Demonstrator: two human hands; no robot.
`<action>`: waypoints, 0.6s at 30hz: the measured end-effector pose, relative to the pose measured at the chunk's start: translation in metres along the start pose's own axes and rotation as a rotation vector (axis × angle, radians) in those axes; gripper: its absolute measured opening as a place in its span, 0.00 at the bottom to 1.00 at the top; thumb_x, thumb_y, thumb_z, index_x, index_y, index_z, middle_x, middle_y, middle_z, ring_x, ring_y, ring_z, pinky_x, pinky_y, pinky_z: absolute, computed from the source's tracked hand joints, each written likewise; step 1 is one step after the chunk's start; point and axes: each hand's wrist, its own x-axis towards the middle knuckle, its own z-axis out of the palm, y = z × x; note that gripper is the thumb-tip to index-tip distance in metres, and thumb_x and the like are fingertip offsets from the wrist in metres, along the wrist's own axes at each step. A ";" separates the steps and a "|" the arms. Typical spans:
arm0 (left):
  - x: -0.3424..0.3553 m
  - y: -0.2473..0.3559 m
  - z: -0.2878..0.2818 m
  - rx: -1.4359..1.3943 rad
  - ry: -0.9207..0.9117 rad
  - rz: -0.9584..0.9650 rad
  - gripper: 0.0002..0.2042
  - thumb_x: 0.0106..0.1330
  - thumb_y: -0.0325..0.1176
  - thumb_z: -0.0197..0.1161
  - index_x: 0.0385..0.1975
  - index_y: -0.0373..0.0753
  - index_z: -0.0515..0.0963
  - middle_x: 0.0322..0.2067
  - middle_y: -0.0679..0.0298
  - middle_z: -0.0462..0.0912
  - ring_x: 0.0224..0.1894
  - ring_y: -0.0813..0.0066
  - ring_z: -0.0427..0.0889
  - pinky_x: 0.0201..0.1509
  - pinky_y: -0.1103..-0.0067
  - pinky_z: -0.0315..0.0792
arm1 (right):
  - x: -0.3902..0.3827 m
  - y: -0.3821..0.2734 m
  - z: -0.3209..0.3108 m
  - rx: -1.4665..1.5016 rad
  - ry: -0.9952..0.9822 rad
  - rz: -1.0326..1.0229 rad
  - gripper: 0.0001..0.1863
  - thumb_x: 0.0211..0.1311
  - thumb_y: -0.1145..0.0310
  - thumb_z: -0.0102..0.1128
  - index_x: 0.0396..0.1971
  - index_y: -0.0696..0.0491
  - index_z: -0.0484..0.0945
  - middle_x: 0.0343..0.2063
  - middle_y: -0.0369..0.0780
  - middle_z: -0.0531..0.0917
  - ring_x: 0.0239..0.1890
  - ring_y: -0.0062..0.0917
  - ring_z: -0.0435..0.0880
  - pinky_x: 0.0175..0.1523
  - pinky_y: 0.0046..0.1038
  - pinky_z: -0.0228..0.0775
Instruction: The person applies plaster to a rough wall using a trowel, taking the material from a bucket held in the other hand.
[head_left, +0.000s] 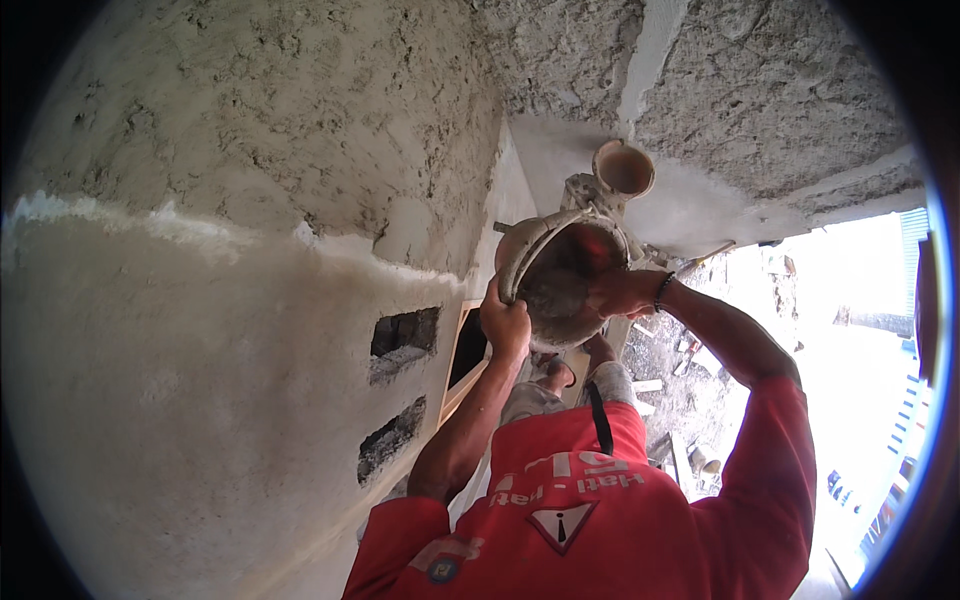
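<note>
A mortar-caked bucket (520, 250) is tipped in front of me, its wide mouth facing up toward me. Grey wet mortar (555, 293) lies inside it, and a reddish patch shows deeper in. My left hand (507, 322) grips the bucket's left side near the rim. Over the right part of the mouth, my right hand (622, 292) reaches in with curled fingers. Its fingertips, and whatever they hold, are hidden by the hand and the dark inside. A dark bracelet circles the right wrist.
Beyond the bucket stands a smaller round container (625, 168) with a brownish inside. Rough plastered wall (300, 130) rises on the left, with rectangular holes (403, 342) and a wooden frame (450, 395). My feet (558, 373) are below; rubble (690, 385) lies lower on the right.
</note>
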 end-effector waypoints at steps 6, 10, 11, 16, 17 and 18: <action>-0.003 0.014 -0.007 0.047 -0.022 -0.064 0.27 0.50 0.15 0.52 0.55 0.32 0.72 0.47 0.51 0.80 0.54 0.60 0.78 0.60 0.71 0.68 | -0.011 -0.034 0.026 0.876 0.067 0.296 0.21 0.61 0.59 0.59 0.51 0.53 0.73 0.23 0.35 0.77 0.17 0.18 0.75 0.23 0.24 0.72; 0.002 -0.001 -0.012 -0.047 0.005 -0.104 0.30 0.48 0.16 0.50 0.57 0.30 0.70 0.49 0.48 0.79 0.54 0.57 0.78 0.60 0.70 0.68 | 0.007 -0.039 0.057 1.357 0.101 0.154 0.16 0.62 0.59 0.61 0.46 0.49 0.74 0.23 0.33 0.76 0.17 0.15 0.73 0.21 0.21 0.68; 0.002 -0.003 -0.012 -0.058 0.019 -0.092 0.29 0.47 0.16 0.49 0.55 0.30 0.71 0.47 0.52 0.78 0.51 0.61 0.78 0.58 0.72 0.68 | 0.009 -0.042 0.060 1.466 0.069 0.158 0.20 0.63 0.62 0.62 0.51 0.50 0.69 0.21 0.34 0.74 0.17 0.16 0.72 0.20 0.20 0.65; 0.016 -0.027 -0.018 -0.086 0.051 -0.086 0.27 0.45 0.16 0.48 0.52 0.30 0.71 0.44 0.58 0.76 0.46 0.67 0.77 0.54 0.75 0.69 | 0.015 -0.056 0.069 1.665 0.130 0.060 0.20 0.66 0.61 0.56 0.55 0.49 0.68 0.21 0.34 0.73 0.17 0.16 0.72 0.19 0.19 0.64; 0.018 -0.028 -0.018 -0.128 0.049 -0.124 0.28 0.44 0.16 0.48 0.52 0.31 0.71 0.45 0.58 0.76 0.46 0.67 0.77 0.54 0.75 0.69 | 0.013 -0.056 0.069 1.665 0.145 0.051 0.20 0.67 0.61 0.55 0.56 0.49 0.68 0.21 0.35 0.73 0.17 0.16 0.72 0.19 0.19 0.64; 0.019 -0.029 -0.020 -0.170 0.047 -0.163 0.28 0.44 0.16 0.49 0.52 0.31 0.71 0.45 0.57 0.76 0.47 0.66 0.77 0.54 0.75 0.69 | 0.012 -0.057 0.069 1.620 0.164 0.047 0.21 0.67 0.60 0.54 0.57 0.50 0.67 0.22 0.35 0.73 0.17 0.16 0.71 0.20 0.19 0.65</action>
